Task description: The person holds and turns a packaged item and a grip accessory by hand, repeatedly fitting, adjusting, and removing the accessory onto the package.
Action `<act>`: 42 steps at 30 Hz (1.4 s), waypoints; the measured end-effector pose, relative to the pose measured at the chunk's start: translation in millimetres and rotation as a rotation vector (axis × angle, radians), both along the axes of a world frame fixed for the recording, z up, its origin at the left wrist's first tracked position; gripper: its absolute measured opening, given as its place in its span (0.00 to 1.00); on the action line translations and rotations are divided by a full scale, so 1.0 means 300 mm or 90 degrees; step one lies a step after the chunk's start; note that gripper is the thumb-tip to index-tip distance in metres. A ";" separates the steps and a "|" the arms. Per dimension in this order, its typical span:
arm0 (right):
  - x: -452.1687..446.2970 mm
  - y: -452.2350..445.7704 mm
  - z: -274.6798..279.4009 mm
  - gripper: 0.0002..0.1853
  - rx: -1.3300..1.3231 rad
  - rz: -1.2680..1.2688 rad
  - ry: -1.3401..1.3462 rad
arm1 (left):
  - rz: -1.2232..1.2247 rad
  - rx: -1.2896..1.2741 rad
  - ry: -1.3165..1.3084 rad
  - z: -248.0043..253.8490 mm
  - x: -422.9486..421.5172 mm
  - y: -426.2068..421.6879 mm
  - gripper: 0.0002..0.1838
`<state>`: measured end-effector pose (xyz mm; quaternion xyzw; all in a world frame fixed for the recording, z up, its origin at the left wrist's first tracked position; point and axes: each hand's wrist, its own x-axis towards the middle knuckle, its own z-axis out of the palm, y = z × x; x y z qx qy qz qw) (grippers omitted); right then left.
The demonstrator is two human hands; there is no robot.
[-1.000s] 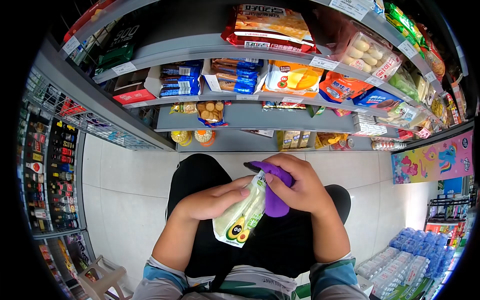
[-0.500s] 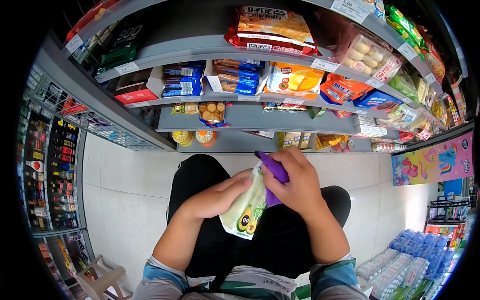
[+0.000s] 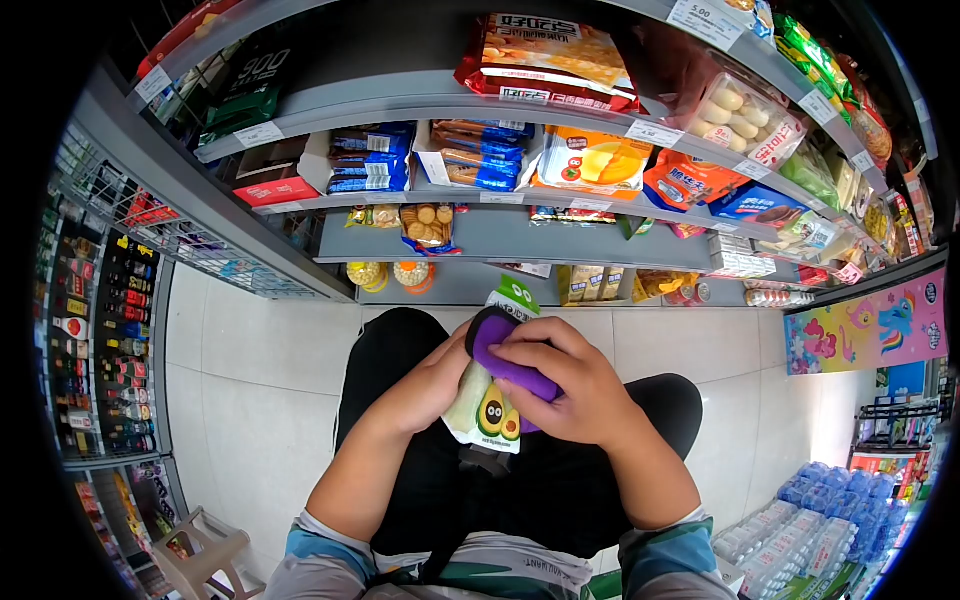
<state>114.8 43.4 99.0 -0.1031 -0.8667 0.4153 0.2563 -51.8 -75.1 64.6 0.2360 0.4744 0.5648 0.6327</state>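
Note:
My left hand (image 3: 432, 388) is closed around the left side of a white and green snack packet (image 3: 498, 418) printed with an avocado character. The packet is held upright above my lap, its green top end pointing toward the shelves. In my right hand (image 3: 578, 392) is a folded purple cloth (image 3: 490, 338) with a dark edge, pressed against the packet's front. The cloth covers the packet's middle, and part of its dark edge lies by my left fingers.
Ahead stands a grey shelf unit (image 3: 480, 240) with boxed wafers (image 3: 475, 155), a red biscuit pack (image 3: 550, 60) and other snacks. Bottled water packs (image 3: 800, 530) stand at right on the tiled floor (image 3: 260, 380). A beige stool (image 3: 205, 555) is at lower left.
My right hand has brought the purple cloth down and left across the packet's front. The packet's green top end now shows above the cloth, and my left hand has shifted slightly left.

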 end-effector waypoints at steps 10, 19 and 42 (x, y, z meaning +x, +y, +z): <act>0.018 0.030 0.028 0.17 -0.206 0.213 0.001 | 0.087 0.006 -0.117 0.027 0.005 0.018 0.25; 0.083 0.095 -0.050 0.13 -0.358 0.147 -0.136 | 0.163 -0.038 -0.175 0.006 0.002 0.032 0.33; 0.224 -0.211 -0.022 0.22 -0.565 -0.382 0.057 | -0.082 0.220 -0.059 -0.026 0.116 0.118 0.37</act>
